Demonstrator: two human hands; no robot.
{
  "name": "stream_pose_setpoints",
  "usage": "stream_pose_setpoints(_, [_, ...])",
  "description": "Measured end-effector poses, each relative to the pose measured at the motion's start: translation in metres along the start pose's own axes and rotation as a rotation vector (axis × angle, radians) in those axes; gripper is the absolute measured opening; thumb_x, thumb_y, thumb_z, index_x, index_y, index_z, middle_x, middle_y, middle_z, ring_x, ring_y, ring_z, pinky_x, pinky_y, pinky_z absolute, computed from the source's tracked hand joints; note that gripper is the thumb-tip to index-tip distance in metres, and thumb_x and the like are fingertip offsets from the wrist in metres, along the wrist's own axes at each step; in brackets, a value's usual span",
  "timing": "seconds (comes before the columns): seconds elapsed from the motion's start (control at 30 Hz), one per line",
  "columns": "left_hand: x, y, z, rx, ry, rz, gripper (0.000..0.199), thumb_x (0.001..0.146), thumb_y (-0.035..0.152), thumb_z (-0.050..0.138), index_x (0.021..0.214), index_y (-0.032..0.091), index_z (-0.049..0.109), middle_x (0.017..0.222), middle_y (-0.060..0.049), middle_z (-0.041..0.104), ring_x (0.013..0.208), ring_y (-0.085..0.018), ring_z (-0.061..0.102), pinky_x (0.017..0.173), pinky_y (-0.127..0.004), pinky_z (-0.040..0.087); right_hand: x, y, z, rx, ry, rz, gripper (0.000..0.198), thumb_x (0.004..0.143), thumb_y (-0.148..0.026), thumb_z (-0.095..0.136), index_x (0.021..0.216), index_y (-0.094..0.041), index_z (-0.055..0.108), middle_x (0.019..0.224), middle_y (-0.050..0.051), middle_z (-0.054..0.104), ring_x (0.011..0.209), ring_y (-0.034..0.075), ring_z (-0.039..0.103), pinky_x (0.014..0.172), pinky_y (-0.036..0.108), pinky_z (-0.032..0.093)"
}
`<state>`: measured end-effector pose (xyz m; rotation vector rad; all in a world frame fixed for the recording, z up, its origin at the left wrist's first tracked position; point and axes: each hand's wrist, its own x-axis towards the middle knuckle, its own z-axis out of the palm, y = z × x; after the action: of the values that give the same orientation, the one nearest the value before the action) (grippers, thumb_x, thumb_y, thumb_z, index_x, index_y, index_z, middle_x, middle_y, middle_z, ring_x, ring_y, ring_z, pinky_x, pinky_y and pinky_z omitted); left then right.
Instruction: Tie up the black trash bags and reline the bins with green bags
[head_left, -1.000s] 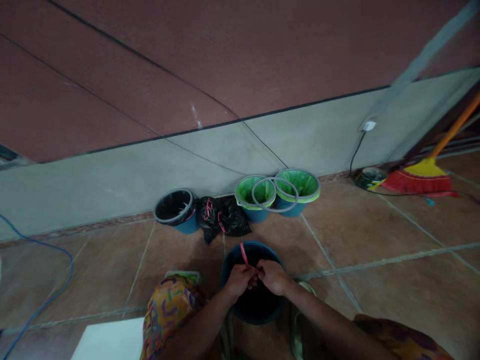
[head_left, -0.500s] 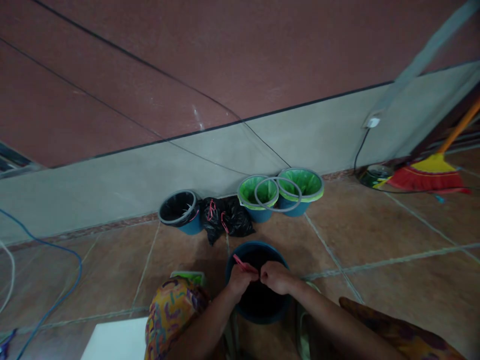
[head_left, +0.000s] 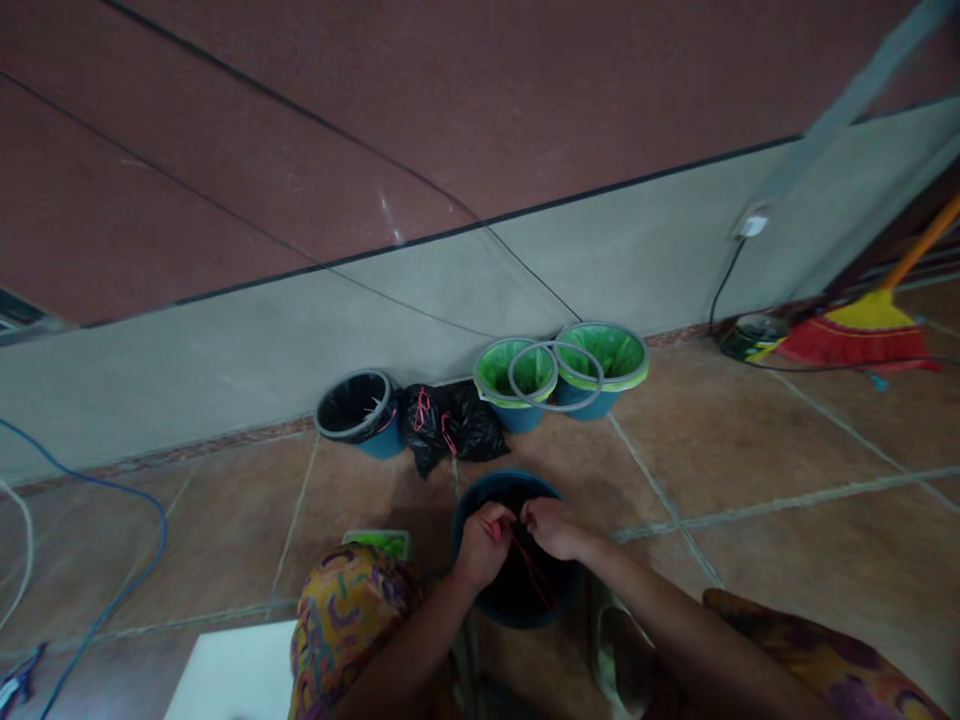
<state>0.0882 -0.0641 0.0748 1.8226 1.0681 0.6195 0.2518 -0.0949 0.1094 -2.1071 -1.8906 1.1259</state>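
A blue bucket stands on the floor between my legs, its inside very dark. Above its opening, my left hand is closed on a pink drawstring, which trails down into the bucket. My right hand is close beside it with fingers pinched. What the right fingers hold, if anything, is too dark and small to make out. Whether the drawstring belongs to a dark bag inside the bucket is hard to see.
By the wall stand a black-lined bucket, tied black garbage bags and two green-lined buckets with a loose grey ring across them. A broom is at right; a blue hose lies left.
The pink drawstring stuck up from my left hand before; now it hangs down into the bucket. My left hand has turned, and my right hand has risen slightly.
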Motion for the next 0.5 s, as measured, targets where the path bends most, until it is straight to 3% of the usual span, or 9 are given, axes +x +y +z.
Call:
stream_pose_setpoints(0.2, [-0.004, -0.004, 0.002, -0.043, 0.009, 0.06, 0.04, 0.07, -0.002, 0.044, 0.092, 0.019, 0.07, 0.089, -0.002, 0.063, 0.083, -0.015, 0.06, 0.076, -0.027, 0.045, 0.001, -0.003, 0.003, 0.057, -0.015, -0.089, 0.035, 0.087, -0.009, 0.043, 0.11, -0.013, 0.069, 0.111, 0.012, 0.072, 0.108, 0.019, 0.063, 0.092, 0.026, 0.041])
stream_pose_setpoints(0.33, [-0.008, -0.005, 0.005, -0.046, 0.028, 0.03, 0.03, 0.079, 0.006, 0.048, 0.098, 0.02, 0.067, 0.095, -0.004, 0.063, 0.087, -0.016, 0.059, 0.078, -0.028, 0.046, 0.005, -0.003, 0.006, 0.129, -0.027, -0.039, 0.033, 0.088, -0.011, 0.041, 0.104, -0.013, 0.071, 0.099, 0.01, 0.073, 0.086, 0.016, 0.065, 0.077, 0.025, 0.044])
stream_pose_setpoints(0.5, [-0.01, -0.006, 0.01, -0.096, 0.047, -0.034, 0.011, 0.085, 0.017, 0.053, 0.084, 0.019, 0.063, 0.087, -0.002, 0.061, 0.082, -0.016, 0.058, 0.075, -0.027, 0.044, 0.013, 0.003, 0.017, 0.333, -0.078, 0.011, 0.028, 0.089, -0.016, 0.044, 0.084, -0.014, 0.071, 0.073, 0.004, 0.068, 0.063, 0.012, 0.059, 0.058, 0.022, 0.039])
